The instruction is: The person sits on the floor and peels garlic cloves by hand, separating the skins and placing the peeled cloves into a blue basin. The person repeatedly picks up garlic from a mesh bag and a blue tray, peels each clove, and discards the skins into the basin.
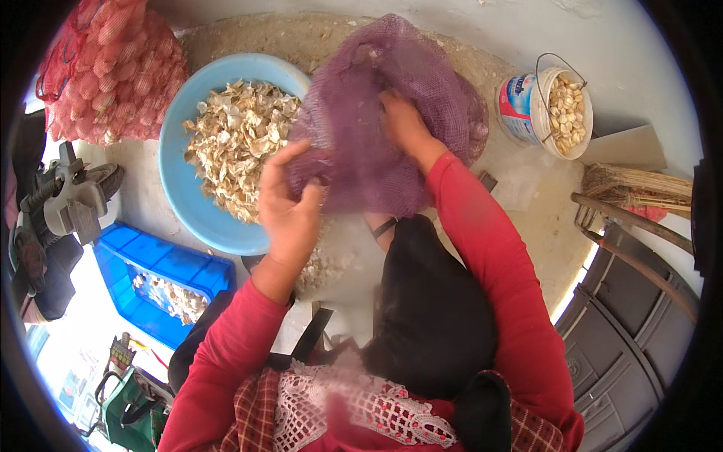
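A large purple mesh bag (361, 151) lies bunched at the top centre, overlapping the right rim of a light-blue round basin (181, 196) full of pale, flaky shells or peels (233, 135). My left hand (290, 211) is at the bag's left edge, thumb and forefinger apart, slightly blurred. My right hand (407, 128) reaches into the folds of the bag, fingers bent; their tips are partly hidden, so I cannot tell whether they grip it.
A red net sack (109, 75) stands upper left. A blue crate (132, 294) with pale bits sits lower left. A white bucket (527, 113) of pale pieces stands right, near a straw broom (633, 184) and tool handles (640, 226). My black-clad leg (429, 301) is below the bag.
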Demonstrator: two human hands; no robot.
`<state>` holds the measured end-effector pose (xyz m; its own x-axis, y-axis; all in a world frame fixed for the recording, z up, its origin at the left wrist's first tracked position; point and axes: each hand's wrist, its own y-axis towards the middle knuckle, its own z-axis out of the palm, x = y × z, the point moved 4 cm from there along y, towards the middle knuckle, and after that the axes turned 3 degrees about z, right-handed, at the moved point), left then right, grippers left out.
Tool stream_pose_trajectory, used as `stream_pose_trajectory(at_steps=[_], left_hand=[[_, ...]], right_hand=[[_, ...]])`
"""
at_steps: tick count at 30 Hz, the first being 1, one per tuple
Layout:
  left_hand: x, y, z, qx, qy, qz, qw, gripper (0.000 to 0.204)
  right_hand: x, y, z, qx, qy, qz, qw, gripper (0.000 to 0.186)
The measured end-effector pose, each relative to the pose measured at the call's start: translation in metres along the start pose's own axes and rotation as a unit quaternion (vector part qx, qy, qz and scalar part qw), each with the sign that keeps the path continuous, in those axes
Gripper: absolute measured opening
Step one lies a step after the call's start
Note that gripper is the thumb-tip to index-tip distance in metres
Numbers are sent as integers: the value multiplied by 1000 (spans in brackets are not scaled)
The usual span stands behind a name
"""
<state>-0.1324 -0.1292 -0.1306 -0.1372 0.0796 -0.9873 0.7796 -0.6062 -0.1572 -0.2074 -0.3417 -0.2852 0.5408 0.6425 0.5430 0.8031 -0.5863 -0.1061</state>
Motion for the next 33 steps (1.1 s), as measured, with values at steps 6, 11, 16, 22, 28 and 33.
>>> stream_pose_trajectory(at_steps=[6, 11, 16, 22, 28, 33], left_hand=[[8, 8, -36, -86, 17, 9, 996, 43], [20, 12, -35, -23, 123, -102, 987, 39], [-33, 4, 4, 43, 444, 321, 836, 47], [-26, -7, 92, 387, 296, 297, 821, 44], [47, 23, 133, 332, 423, 250, 805, 42], [77, 41, 108, 324, 579, 146, 734, 46]], right_hand=[[-25, 13, 15, 23, -39, 57, 997, 26], [-31, -4, 38, 69, -113, 64, 989, 29], [-34, -22, 41, 117, -9, 112, 987, 35], [-26, -38, 41, 29, 230, 188, 954, 37], [-20, -53, 49, 55, 208, 137, 967, 39], [-19, -17, 61, 74, 217, 84, 970, 41]])
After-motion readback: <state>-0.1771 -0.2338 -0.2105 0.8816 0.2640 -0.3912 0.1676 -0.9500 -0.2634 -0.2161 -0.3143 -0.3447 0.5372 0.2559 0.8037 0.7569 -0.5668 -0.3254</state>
